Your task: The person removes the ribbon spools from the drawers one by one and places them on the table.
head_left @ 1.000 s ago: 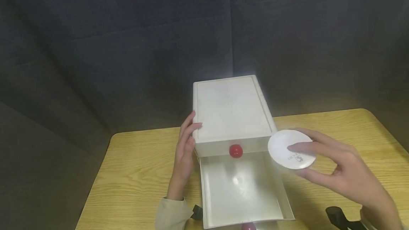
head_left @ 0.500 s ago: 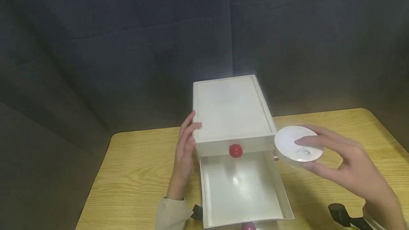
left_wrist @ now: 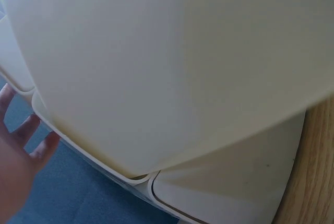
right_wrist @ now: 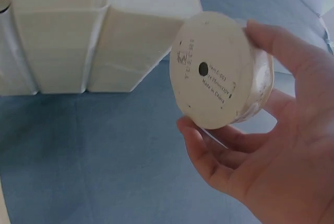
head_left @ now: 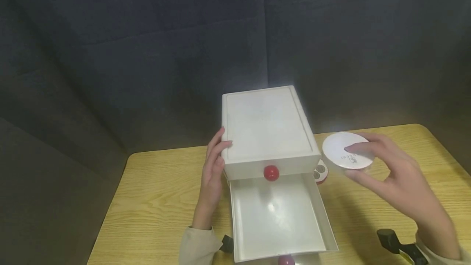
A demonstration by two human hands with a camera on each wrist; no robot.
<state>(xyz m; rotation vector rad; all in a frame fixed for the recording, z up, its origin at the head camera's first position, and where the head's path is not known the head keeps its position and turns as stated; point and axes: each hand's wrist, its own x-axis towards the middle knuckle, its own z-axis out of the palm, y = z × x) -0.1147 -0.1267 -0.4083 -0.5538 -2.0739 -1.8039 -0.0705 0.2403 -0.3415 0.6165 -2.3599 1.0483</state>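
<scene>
My right hand [head_left: 399,175] holds a white ribbon spool [right_wrist: 209,72] between thumb and fingers, above the table and right of the cabinet. Print and a small central hole show on the spool's flat face in the right wrist view. A white drawer cabinet [head_left: 266,126] has a red knob [head_left: 271,173] on its upper drawer. Below it, the lower drawer [head_left: 279,220] is pulled out, and nothing lies in it. My left hand [head_left: 212,175] rests against the cabinet's left side, fingertips at the top edge. In the left wrist view, the pulled-out drawer fills most of the frame.
A red and white object with round grey discs [head_left: 321,171] sits just right of the cabinet, partly hidden by it. The wooden table [head_left: 158,199] spreads to both sides. A dark curtain [head_left: 165,72] stands close behind and at the sides.
My right hand has carried the spool to the right and farther back, away from the drawer. The red and white object beside the cabinet has come into view. My left hand stays put.
</scene>
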